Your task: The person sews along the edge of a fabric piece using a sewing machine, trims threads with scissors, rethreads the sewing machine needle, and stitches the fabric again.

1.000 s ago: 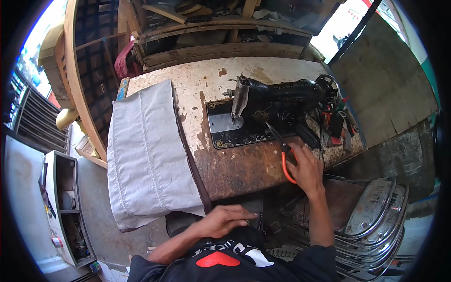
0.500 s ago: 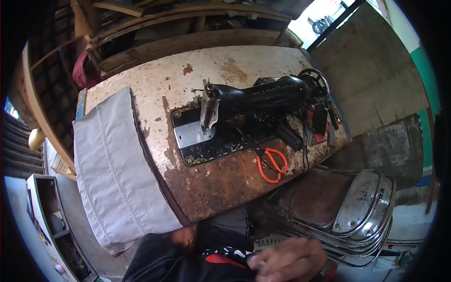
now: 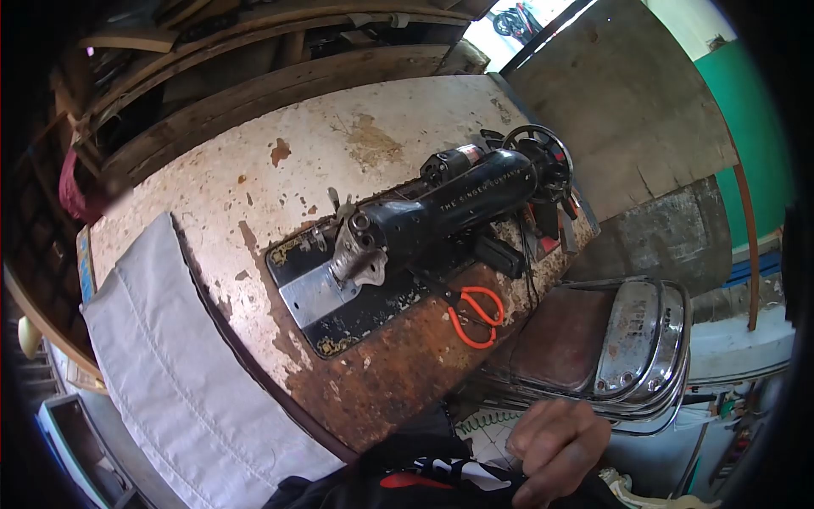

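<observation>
My right hand (image 3: pixel 560 454) is raised in front of my dark shirt at the lower right, its fingers curled closed. Whatever may be between those fingers is hidden. My left hand is out of view. On the worn table (image 3: pixel 390 390) stands a black sewing machine (image 3: pixel 449 208) with a metal faceplate and a handwheel at its right end. Scissors with orange handles (image 3: pixel 476 318) lie in front of the machine, blades toward its base. A grey fabric piece (image 3: pixel 186 356) with stitched seams drapes over the table's left side.
Stacked chrome-framed chairs (image 3: pixel 640 339) stand close on the right, beside the table. Behind the table runs a wooden shelf (image 3: pixel 280 97). A brown board (image 3: pixel 627 102) leans at the back right. Cables hang near the machine's right end.
The view has shifted, so the table and machine appear further left and closer. My right hand has risen slightly and moved right. Part of my left arm near the fabric has gone from sight.
</observation>
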{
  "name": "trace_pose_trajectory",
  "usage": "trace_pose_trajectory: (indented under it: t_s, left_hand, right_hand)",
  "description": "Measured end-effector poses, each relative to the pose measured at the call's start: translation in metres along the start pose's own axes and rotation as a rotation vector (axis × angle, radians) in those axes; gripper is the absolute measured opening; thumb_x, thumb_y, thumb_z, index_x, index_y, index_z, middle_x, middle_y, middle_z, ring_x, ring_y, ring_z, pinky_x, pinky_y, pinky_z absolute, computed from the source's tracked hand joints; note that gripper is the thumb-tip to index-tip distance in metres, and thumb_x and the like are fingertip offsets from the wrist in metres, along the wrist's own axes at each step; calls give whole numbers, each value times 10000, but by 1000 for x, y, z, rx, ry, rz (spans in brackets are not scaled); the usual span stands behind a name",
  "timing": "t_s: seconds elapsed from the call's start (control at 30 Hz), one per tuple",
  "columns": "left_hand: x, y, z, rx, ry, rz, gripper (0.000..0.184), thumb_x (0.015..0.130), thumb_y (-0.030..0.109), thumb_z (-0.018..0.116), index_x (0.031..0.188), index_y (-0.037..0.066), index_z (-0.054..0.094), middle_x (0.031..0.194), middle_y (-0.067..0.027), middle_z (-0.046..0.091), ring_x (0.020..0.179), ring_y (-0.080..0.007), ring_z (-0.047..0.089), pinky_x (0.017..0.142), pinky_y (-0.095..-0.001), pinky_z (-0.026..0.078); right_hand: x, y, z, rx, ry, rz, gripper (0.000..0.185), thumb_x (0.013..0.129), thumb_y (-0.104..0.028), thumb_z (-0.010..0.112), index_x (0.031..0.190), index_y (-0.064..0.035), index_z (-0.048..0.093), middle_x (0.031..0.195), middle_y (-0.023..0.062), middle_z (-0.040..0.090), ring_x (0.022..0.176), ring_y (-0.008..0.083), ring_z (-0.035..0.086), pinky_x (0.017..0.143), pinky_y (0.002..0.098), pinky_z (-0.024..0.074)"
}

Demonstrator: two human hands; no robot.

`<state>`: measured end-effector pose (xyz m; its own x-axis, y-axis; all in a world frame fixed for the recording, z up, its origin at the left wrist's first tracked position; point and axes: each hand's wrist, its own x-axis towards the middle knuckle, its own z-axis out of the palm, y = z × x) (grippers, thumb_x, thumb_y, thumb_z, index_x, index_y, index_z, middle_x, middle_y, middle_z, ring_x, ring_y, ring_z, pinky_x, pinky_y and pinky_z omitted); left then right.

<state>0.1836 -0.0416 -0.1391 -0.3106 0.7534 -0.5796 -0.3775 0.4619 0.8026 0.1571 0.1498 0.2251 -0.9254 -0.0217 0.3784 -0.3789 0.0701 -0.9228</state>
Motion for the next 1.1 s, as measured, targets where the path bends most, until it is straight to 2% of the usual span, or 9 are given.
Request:
trace_pose_trajectory:
  t_s: [0.4,0.63,0.73,0.8,0.87,0.93,1.0,1.07,1.1]
  left_hand:
    - [6,13,-5,17,10,9,195,1020,160,628,1172,69,711,1075,-81,722,1054,-257,666,954,-372,512]
    - [10,21,-1,45,44,46,181,1008,155,637,1153,78,713,1060,-86,720,1067,-273,664,957,-379,506]
    - [8,24,1,56,69,79,176,1002,153,641,1145,82,715,1053,-89,719,1072,-279,664,958,-382,503]
    - [9,28,5,56,90,107,172,999,152,643,1139,85,715,1049,-90,719,1075,-284,663,958,-384,502]
    - [7,33,12,64,113,145,168,995,151,646,1134,87,716,1045,-92,719,1079,-289,663,959,-386,500]
    - [4,39,21,70,142,192,164,991,149,649,1128,90,717,1040,-93,718,1083,-293,662,960,-388,498]
    - [-1,48,35,78,175,256,161,988,148,651,1123,93,718,1036,-95,718,1086,-298,662,960,-390,497]
    - [-11,55,51,122,178,336,157,984,147,654,1118,96,719,1032,-96,717,1090,-302,661,961,-392,495]
    - [-18,57,62,205,121,409,155,982,146,655,1115,97,719,1029,-97,717,1091,-304,661,961,-393,494]
  right_hand:
    - [21,23,1,-53,83,-104,192,986,-168,748,906,-7,814,599,-3,588,391,98,425,371,282,270]
    - [10,10,0,-81,129,-107,187,974,-164,760,904,1,812,619,7,612,395,104,448,374,283,278]
    - [3,5,-9,-104,59,-127,210,992,-201,751,983,-2,819,640,30,631,405,113,473,375,280,307]
    - [-11,5,-28,35,-194,-240,269,967,-195,765,1136,15,762,939,199,705,612,218,643,514,327,502]
    - [-14,-12,-33,31,-41,-288,240,985,-184,743,902,41,758,652,117,630,390,132,445,347,288,331]
    - [-28,-12,-37,-151,404,-483,229,941,-125,783,816,50,704,638,100,602,406,92,408,355,266,279]
    - [-68,-22,-89,-3,529,-320,222,929,-102,783,760,-8,674,648,84,613,416,82,419,379,243,288]
    - [-89,-27,-132,-664,816,23,143,928,-99,771,816,-19,733,689,103,664,474,126,523,443,274,411]
    - [-91,-23,-142,-649,818,21,143,928,-99,771,816,-19,733,689,103,664,474,126,523,443,274,411]
